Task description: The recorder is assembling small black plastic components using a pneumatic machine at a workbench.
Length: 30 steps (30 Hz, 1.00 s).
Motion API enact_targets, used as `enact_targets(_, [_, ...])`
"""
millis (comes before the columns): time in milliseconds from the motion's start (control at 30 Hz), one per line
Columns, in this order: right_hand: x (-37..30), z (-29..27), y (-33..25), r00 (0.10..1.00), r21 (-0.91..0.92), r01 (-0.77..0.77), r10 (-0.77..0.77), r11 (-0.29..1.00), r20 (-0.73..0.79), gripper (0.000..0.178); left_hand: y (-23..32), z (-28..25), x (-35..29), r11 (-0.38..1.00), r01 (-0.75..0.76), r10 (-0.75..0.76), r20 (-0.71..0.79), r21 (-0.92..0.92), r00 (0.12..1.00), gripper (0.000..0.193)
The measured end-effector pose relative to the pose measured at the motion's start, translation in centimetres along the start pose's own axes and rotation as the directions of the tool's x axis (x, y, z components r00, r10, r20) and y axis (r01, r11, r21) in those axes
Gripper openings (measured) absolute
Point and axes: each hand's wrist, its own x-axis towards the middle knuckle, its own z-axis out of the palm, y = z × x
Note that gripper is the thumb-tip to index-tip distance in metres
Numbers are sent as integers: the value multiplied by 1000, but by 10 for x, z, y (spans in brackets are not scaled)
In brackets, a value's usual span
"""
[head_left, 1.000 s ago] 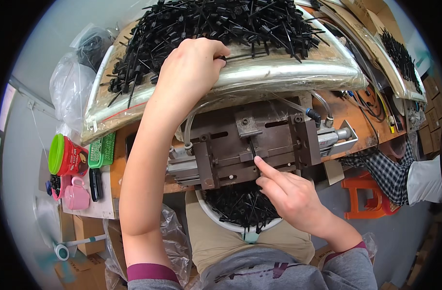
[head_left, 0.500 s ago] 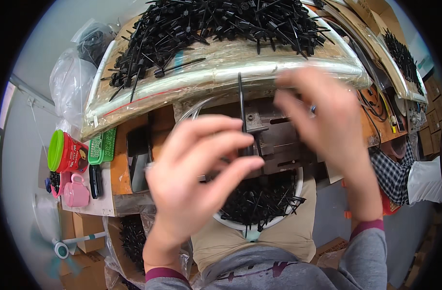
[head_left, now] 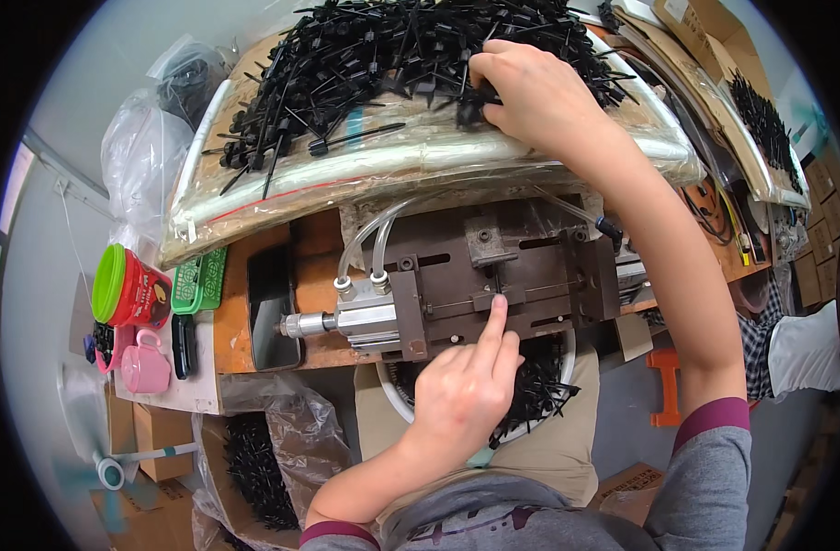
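Note:
My left hand [head_left: 466,390] reaches over the front of a dark metal clamping fixture [head_left: 447,246]. Its index finger is stretched out and touches the small central block; the other fingers are partly bent, and nothing shows in them. My right hand [head_left: 544,101] is at the front of a heap of thin black plastic parts with stems [head_left: 365,55]. Its thumb and fingers pinch a black plastic part [head_left: 469,115], partly hidden by the hand. A silver air cylinder [head_left: 366,326] with clear hoses sits at the fixture's left end.
A white-rimmed bowl [head_left: 569,354] of black parts rests on my lap, below the fixture. A phone [head_left: 271,312], red tub [head_left: 147,289], green basket [head_left: 197,280] and pink cup [head_left: 146,365] stand left. Below is a bag-lined box [head_left: 254,473]; a fan [head_left: 110,473] stands beside it.
My right hand has moved up and away to the heap and closed on a part. My left hand has lowered to the fixture; the long black part near it is gone from there.

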Motion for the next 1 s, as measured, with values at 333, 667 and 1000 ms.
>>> enact_targets(333, [19, -14, 8, 991, 194, 134, -129, 972, -34, 15, -3, -3, 5, 1000, -22, 22, 70, -4, 997, 28])
enact_targets(667, [0, -6, 17, 978, 304, 206, -182, 930, -104, 19, -30, -30, 65, 996, -5, -25, -334, -89, 942, 39])
enact_targets(1000, [-8, -12, 10, 922, 486, 362, -227, 795, -315, 15, -89, -41, 107, 984, 27, -106, -452, -179, 886, 54])
